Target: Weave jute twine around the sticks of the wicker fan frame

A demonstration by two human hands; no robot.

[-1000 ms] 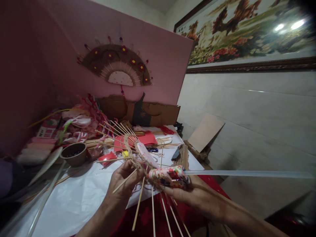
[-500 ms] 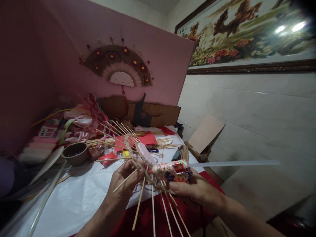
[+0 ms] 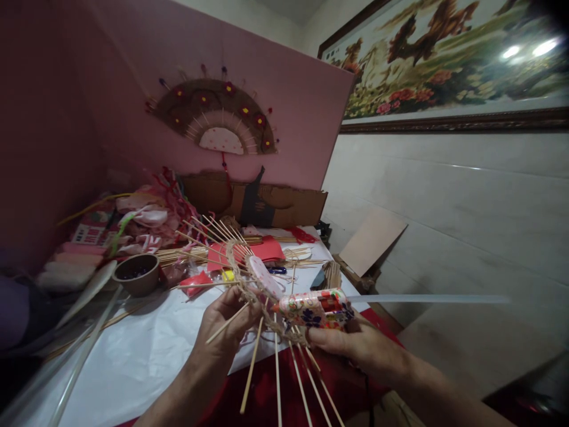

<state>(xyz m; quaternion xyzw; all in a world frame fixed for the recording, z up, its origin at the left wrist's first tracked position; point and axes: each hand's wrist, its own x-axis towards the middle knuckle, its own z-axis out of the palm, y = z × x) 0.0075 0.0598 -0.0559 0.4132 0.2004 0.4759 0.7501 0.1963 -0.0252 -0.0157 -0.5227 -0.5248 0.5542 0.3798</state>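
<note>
My left hand (image 3: 229, 323) pinches the twine-wrapped edge of a fan frame (image 3: 263, 276), whose thin bamboo sticks spread outward from a pale dotted half-round piece. Closed around a flower-patterned hot glue gun (image 3: 313, 308) is my right hand (image 3: 355, 341). A long translucent glue stick (image 3: 427, 299) juts out of the gun's back to the right. The gun's orange nozzle points left and sits close to the jute twine (image 3: 233, 261) near my left fingers; whether it touches cannot be made out. Several sticks hang down below both hands.
A brown bowl of dark beads (image 3: 136, 274) stands at the left beside a loose glue stick (image 3: 84, 362). Red paper (image 3: 267, 249), bamboo sticks and ribbons (image 3: 146, 216) lie farther back. A finished-looking fan (image 3: 217, 115) hangs on the pink board. Cardboard (image 3: 288, 207) leans behind the table.
The view shifts very slightly. Both hands, the fan frame and the glue gun keep nearly the same places relative to each other.
</note>
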